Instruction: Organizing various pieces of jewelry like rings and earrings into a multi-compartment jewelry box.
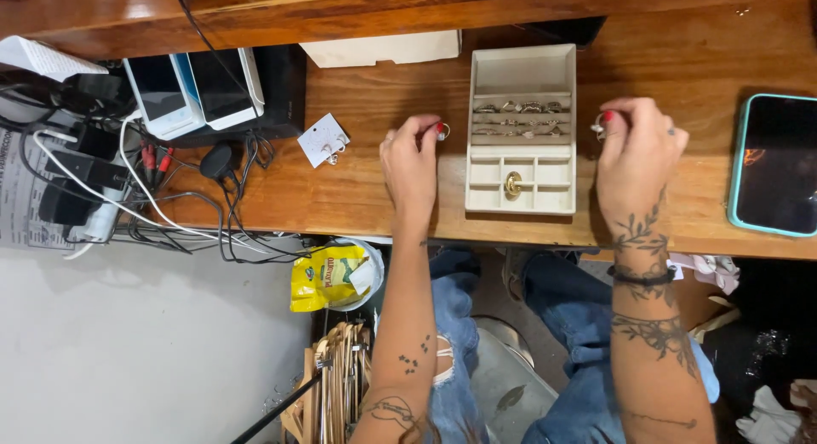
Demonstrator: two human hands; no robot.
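Two hands, each pinching a ring, on either side of an open jewellery box on a wooden desk.

A phone [773,165] lies at the right edge; a white earring card [323,140] and tangled cables [196,214] lie to the left. The cream jewellery box [521,131] stands with its long axis running away from the person; its middle slots hold rows of rings [521,119], and a front compartment holds a gold ring [512,184]. The left hand [411,165] pinches a small ring [442,131] beside the box; the right hand [634,150] pinches a silver ring [599,126].
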